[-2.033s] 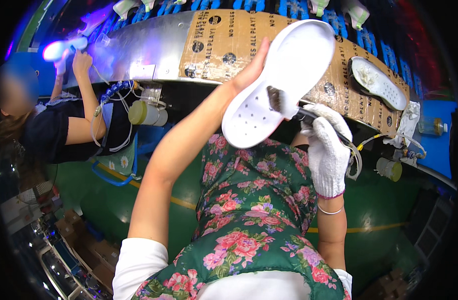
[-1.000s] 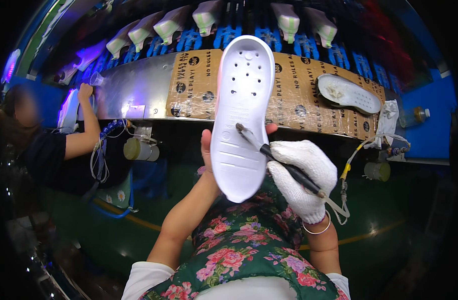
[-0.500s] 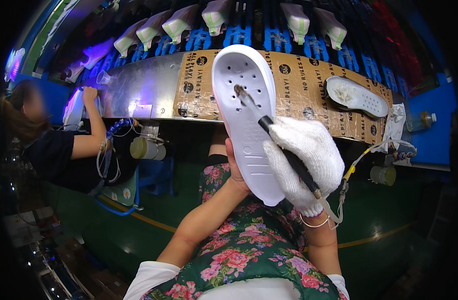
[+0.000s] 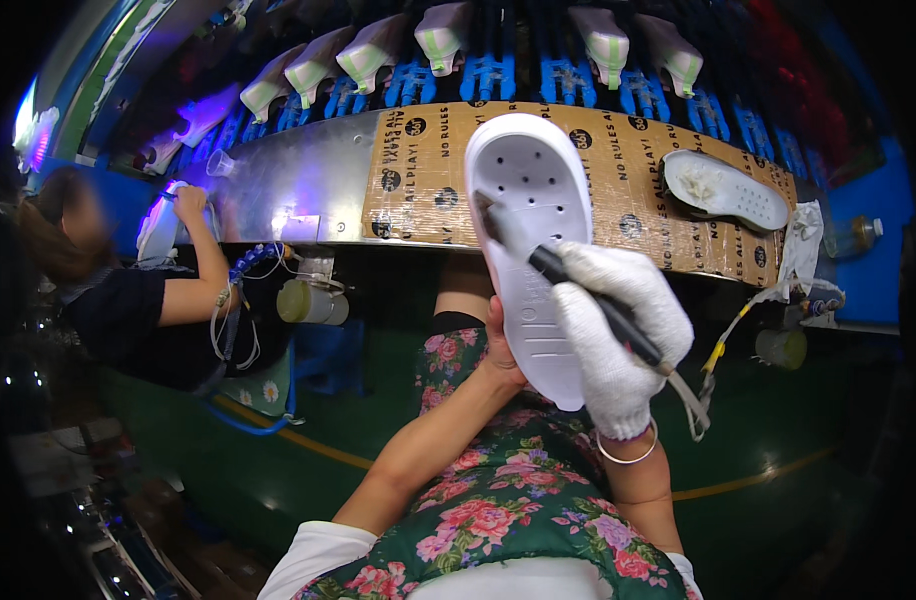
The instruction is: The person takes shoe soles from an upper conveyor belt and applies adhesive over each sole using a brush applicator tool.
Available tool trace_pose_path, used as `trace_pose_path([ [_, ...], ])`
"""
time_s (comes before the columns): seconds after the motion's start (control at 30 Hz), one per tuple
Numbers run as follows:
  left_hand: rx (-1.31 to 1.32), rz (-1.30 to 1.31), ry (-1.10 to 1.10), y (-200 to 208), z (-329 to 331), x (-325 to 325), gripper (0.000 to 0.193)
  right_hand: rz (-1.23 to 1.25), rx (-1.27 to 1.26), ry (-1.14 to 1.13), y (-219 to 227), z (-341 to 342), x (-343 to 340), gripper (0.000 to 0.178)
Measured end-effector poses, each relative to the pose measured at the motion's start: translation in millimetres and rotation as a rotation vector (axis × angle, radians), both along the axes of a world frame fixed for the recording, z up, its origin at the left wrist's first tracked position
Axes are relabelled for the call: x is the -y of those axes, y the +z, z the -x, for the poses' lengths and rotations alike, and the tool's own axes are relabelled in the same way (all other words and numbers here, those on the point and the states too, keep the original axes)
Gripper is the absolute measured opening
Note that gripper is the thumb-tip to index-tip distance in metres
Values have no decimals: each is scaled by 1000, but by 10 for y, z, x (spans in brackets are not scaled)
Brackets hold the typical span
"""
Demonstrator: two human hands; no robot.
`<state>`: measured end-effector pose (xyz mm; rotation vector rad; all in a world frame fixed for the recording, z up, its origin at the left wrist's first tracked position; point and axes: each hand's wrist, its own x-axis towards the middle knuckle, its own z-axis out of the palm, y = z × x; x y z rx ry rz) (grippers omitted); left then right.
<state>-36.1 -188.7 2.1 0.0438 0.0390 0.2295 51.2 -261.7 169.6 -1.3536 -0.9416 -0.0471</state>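
Perforated white foam sole (image 4: 533,250), gloved right hand (image 4: 618,335), bristle brush (image 4: 563,270)

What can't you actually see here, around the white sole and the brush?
- Left hand: mostly hidden behind the white sole, head view.
- Brush handle: covered by the gloved right hand.
- Brush tip: too blurred to show any glue.
- Second sole: its contents too small to identify.

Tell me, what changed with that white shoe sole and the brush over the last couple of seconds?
The left hand turned the white sole from tilted to upright, hollow side facing the person. The gloved right hand brought its brush up from beside the sole onto its upper half. Both grips stayed; the second sole on the conveyor kept its place.
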Motion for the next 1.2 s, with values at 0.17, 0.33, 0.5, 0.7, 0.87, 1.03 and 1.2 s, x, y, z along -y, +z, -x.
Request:
trace_pose_path([
  [0.17,-240,-193,35,101,-9,10,106,75,220,-142,-2,33,-13,27],
  [0.33,-96,-61,40,-205,-39,-40,104,26,-60,42,-13,79,14,24],
  [0.5,-185,-277,80,217,-49,-96,104,83,109,-117,-81,46,3,26],
  [0.7,-56,-127,60,69,-80,-185,107,50,-151,57,-169,61,50,25],
  [0.87,-75,-345,96,305,-117,-233,110,150,286,-103,-219,46,18,26],
  [1.03,85,-147,73,157,-192,-316,113,78,69,60,-261,65,22,26],
  [1.2,65,-308,197,342,-262,-380,113,126,275,-67,-291,14,46,26],
])
